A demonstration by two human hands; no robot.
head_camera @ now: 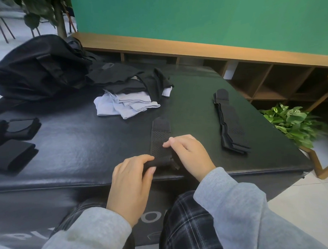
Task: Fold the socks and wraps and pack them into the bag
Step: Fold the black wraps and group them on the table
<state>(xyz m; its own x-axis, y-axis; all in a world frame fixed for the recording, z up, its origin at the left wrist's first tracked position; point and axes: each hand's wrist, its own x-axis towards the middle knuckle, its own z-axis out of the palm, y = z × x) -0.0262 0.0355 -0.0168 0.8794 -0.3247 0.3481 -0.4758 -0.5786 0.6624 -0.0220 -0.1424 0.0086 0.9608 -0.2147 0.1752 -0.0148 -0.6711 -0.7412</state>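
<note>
Wrap (160,141) half-rolled: left hand (132,182) pinches the roll, right hand (189,155) fingers press flat. Risk: springy roll unwinds if the pinch loosens.

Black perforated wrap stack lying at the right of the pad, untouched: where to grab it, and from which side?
Probably at the near end of the black perforated wrap stack, coming from the person's side with the right hand. The strips lie flat, lengthwise away from the person, layered and fanned at that near end, so a pinch across the width there should catch all layers. The far tab end looks thinner.
</note>
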